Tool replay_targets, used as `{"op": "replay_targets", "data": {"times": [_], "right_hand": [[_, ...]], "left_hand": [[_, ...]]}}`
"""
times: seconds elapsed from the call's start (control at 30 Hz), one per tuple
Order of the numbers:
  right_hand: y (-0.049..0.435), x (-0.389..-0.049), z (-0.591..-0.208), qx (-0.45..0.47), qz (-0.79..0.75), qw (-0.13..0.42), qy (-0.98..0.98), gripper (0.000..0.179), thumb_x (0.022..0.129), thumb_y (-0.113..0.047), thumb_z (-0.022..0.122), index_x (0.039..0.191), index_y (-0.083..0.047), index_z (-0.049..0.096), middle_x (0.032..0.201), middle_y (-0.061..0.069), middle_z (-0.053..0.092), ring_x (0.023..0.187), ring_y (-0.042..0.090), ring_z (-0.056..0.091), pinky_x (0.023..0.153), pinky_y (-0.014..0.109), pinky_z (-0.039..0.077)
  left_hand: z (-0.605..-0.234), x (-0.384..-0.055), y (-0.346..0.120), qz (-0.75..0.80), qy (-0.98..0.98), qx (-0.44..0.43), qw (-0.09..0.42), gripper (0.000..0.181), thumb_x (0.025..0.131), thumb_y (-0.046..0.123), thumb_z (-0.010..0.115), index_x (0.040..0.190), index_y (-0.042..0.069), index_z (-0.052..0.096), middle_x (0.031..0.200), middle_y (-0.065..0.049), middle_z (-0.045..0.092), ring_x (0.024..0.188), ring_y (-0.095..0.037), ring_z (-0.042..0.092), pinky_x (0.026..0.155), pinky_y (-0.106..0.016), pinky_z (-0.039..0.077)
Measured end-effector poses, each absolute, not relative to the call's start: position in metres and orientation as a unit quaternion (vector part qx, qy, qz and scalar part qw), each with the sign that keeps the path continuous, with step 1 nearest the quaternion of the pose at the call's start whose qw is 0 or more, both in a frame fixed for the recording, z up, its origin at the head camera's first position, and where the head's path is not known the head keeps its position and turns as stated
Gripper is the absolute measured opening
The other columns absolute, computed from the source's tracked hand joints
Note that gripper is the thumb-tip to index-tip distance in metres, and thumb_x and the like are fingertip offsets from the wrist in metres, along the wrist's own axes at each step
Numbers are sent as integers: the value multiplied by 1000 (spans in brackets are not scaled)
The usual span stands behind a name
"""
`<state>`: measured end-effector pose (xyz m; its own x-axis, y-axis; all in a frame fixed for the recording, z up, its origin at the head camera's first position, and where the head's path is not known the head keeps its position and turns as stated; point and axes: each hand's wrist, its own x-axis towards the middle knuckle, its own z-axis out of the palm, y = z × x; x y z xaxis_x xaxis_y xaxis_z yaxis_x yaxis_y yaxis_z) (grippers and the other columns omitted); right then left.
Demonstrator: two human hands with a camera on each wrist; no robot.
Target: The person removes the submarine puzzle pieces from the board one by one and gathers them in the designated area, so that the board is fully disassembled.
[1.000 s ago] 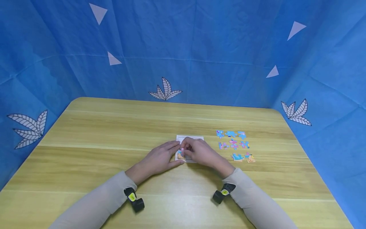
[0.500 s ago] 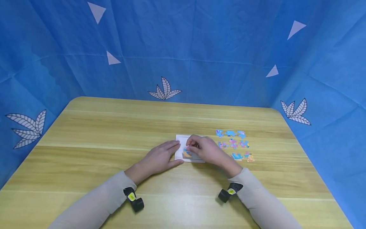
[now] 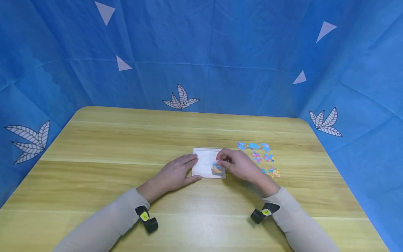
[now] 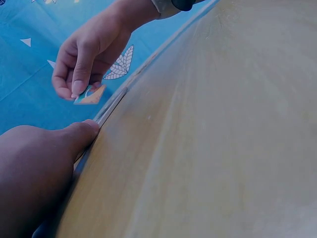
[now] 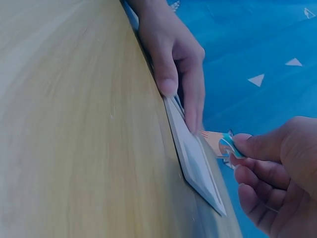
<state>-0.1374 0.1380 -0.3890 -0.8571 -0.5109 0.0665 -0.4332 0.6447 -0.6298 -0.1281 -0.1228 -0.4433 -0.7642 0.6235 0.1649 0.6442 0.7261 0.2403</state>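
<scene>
A white puzzle frame (image 3: pixel 206 161) lies flat near the middle of the table. Against its left edge rests my left hand (image 3: pixel 174 173), fingers extended along the border, thumb at the near left corner. Between thumb and fingertips my right hand (image 3: pixel 240 166) pinches a puzzle piece (image 3: pixel 217 168) with blue and orange print, held above the right side of the frame. In the right wrist view the piece (image 5: pixel 220 144) hangs apart from the frame (image 5: pixel 193 153), clear of its surface. The left wrist view shows the same pinch on the piece (image 4: pixel 90 95).
Several loose puzzle pieces (image 3: pixel 253 146) lie in rows on the wooden table (image 3: pixel 126 140) to the right of the frame. My right hand and wrist partly cover some of them. A blue curtain (image 3: pixel 201 52) with white prints stands behind the table.
My right hand has moved right across the frame, carrying the puzzle piece from its left side to above its right side. The left hand has stayed at the left edge.
</scene>
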Motion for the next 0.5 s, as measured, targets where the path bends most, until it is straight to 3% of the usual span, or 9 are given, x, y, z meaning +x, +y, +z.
{"op": "replay_targets", "data": {"times": [0.5], "right_hand": [[171, -134, -387, -231, -333, 70, 911, 8, 95, -20, 67, 97, -13, 66, 83, -9, 63, 74, 11, 56, 67, 28, 48]], "left_hand": [[-441, -127, -123, -139, -928, -344, 28, 76, 95, 61, 49, 143, 2, 49, 149, -11, 44, 137, -27, 41, 113, -38, 32]]}}
